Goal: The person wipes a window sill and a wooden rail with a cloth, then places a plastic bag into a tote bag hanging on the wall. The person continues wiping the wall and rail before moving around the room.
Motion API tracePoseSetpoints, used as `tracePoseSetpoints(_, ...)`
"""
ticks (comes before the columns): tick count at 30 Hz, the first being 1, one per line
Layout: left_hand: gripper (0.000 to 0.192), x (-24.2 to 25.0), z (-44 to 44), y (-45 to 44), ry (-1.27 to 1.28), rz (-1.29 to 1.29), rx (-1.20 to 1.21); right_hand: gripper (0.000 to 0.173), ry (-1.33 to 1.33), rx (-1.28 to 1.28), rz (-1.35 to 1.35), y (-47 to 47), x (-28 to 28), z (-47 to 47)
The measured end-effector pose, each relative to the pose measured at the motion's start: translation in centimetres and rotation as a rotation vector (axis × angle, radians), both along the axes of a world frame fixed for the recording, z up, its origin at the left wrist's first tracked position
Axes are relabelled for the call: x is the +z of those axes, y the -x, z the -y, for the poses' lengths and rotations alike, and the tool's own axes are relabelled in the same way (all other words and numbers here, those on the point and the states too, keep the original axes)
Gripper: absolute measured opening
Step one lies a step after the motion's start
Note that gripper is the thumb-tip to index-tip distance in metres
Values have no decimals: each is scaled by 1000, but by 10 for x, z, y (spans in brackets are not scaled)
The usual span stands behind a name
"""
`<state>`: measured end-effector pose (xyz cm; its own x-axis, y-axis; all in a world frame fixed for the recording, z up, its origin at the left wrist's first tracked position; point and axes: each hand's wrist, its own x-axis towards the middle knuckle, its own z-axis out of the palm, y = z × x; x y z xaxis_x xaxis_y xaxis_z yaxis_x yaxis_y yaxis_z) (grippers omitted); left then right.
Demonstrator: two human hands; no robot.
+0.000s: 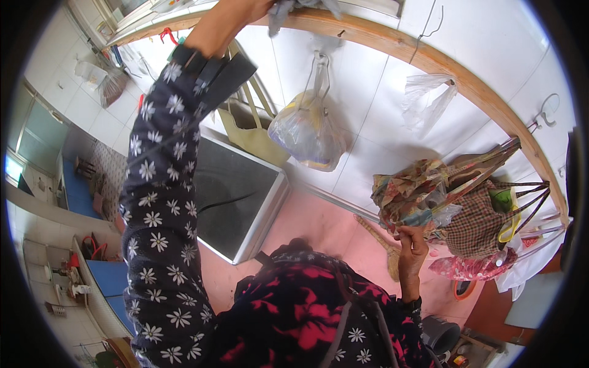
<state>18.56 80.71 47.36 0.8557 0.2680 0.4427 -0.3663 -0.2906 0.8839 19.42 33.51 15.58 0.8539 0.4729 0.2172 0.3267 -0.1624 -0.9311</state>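
Note:
My left hand [263, 5] is raised to the top edge of the view, partly cut off, at a grey cloth [301, 10] on the ledge above a wooden rail [368, 28]. Whether its fingers grip the cloth is hidden. Low on the right, my right hand [412, 246] has its fingers closed at the lower edge of a patterned fabric bag [405, 193] that hangs from the rail. Beside that bag hang a checked cloth bag [474, 227] and a pink dotted bag [476, 267]. A filled clear plastic bag [308, 131] hangs on a wall hook between my hands.
A dark-topped appliance with a pale frame [239, 188] stands below my left arm, near a yellow-green tote bag [251, 138]. A straw brush [391, 257] leans on the wall above the pink floor. A grey bucket [439, 333] is at lower right, and an empty plastic bag [425, 103] hangs from the rail.

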Motion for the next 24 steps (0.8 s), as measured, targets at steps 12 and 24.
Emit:
tracePoseSetpoints(12,23,-215,79,135,930,101,536,15,152,158,-61,15,-20,-19)
tracePoseSetpoints(24,45,-328,194,122,913,-457,154,82,133,502,-234,32,-3,-89)
